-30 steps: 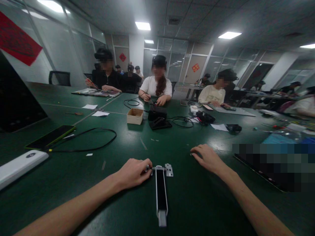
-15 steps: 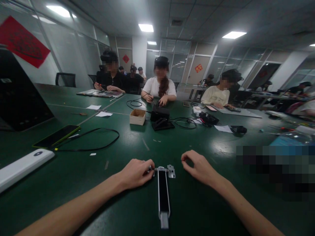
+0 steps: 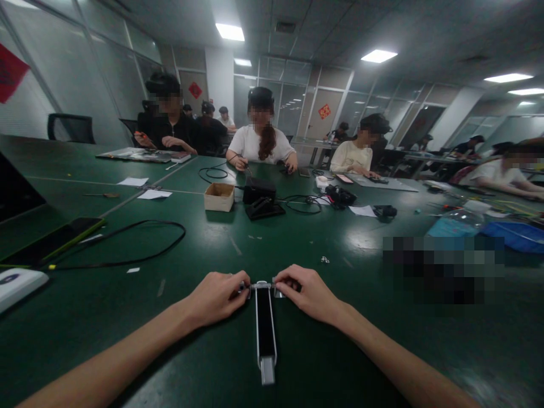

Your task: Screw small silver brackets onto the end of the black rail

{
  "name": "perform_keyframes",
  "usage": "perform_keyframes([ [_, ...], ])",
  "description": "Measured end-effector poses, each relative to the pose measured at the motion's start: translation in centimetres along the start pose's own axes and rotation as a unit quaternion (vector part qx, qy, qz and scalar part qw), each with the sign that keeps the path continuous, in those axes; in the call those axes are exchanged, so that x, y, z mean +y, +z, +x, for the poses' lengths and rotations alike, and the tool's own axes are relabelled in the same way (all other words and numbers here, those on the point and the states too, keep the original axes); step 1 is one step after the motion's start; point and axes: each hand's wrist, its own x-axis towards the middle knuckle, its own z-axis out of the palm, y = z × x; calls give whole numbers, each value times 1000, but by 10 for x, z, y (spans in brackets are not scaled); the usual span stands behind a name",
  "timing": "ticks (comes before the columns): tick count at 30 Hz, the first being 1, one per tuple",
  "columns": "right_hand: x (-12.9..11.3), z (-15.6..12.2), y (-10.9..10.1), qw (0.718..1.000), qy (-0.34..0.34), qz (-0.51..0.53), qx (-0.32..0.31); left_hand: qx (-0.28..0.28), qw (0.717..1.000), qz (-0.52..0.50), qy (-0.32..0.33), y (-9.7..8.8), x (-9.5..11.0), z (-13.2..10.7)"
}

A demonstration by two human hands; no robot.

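Observation:
A long, narrow black-and-white bar (image 3: 266, 320) lies on the green table, pointing toward me. Its near end is a pale, silvery tip, and across its far end runs a metal crosspiece (image 3: 262, 285) with a bracket on either side. My left hand (image 3: 219, 299) pinches the left bracket, mostly covered by the fingers. On the other side, my right hand (image 3: 306, 292) has thumb and fingertips closed on the right metal bracket (image 3: 279, 293), of which a shiny edge shows. A few small metal pieces (image 3: 324, 259) rest on the table beyond my right hand.
A small open box (image 3: 219, 198) stands ahead beside a black device (image 3: 260, 195). To the left lie a phone (image 3: 55, 241), a looped black cable (image 3: 170, 243) and a white device (image 3: 19, 289). A blue tray (image 3: 516, 235) is at right. Several people sit around the tables.
My right hand has moved left from open space onto the right bracket and closed on it. My left hand keeps its pinch. The view has turned to the right, revealing the small metal pieces.

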Motion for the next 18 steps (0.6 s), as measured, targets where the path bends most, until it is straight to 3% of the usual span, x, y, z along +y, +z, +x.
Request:
perform_keyframes([
  [18,-3,0,-5,1000,-5,7,-25,1,1000,4,6,-2,0,0],
])
